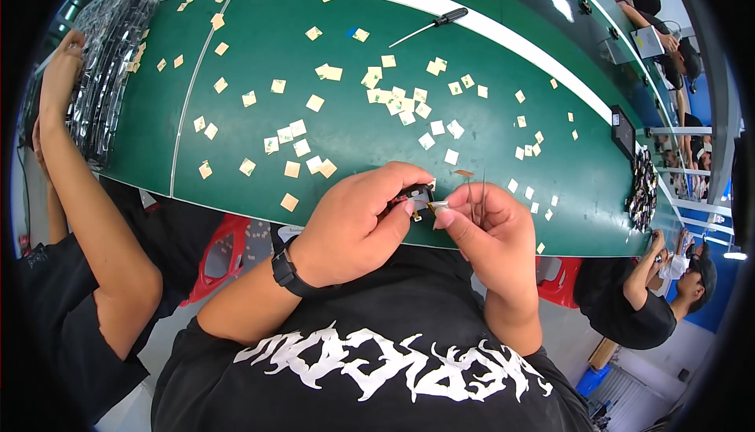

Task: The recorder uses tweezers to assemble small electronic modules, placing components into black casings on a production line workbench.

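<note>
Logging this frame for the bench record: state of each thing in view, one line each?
left hand: closed on the small black part
small black part: held above the table edge, partly hidden by fingers
right hand: holding the tweezers, thumb by a small pale tab
tweezers: upright, tips up
screwdriver: lying flat, untouched
paper squares: scattered loose on the green table

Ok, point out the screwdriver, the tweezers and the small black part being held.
screwdriver (452, 16), head view, on its black handle.
tweezers (475, 188), head view, on the thin metal prongs above the right hand.
small black part (418, 194), head view, on its top face.
</note>
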Demonstrator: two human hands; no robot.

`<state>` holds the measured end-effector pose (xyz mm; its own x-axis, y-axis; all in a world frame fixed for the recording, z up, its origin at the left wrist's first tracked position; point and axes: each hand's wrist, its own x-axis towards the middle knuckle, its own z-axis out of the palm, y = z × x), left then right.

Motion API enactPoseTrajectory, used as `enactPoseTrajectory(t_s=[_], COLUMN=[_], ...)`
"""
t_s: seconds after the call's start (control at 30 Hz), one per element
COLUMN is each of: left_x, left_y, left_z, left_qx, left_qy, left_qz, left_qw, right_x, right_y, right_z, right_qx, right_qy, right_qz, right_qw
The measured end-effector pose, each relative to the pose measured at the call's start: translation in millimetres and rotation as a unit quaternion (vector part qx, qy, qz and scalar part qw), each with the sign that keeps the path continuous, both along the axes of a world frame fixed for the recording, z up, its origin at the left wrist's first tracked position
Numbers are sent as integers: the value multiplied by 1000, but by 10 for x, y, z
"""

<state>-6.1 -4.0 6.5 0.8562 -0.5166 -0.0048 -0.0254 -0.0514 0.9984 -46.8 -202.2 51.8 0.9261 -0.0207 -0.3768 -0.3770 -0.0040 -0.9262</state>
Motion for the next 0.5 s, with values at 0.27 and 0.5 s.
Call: enactPoseTrajectory(t_s=[0.27,0.5], left_x=[-42,-25], left_y=[-35,4], left_z=[-70,-88], left_qx=[23,-8], left_qy=[-84,-92], left_qz=[24,30], left_qw=[996,995], right_x=[-26,50], right_y=[96,152], right_z=[-114,-192], right_qx=[-51,-50], right_qy=[-26,-40], right_qz=[-16,-14], right_qw=[998,998])
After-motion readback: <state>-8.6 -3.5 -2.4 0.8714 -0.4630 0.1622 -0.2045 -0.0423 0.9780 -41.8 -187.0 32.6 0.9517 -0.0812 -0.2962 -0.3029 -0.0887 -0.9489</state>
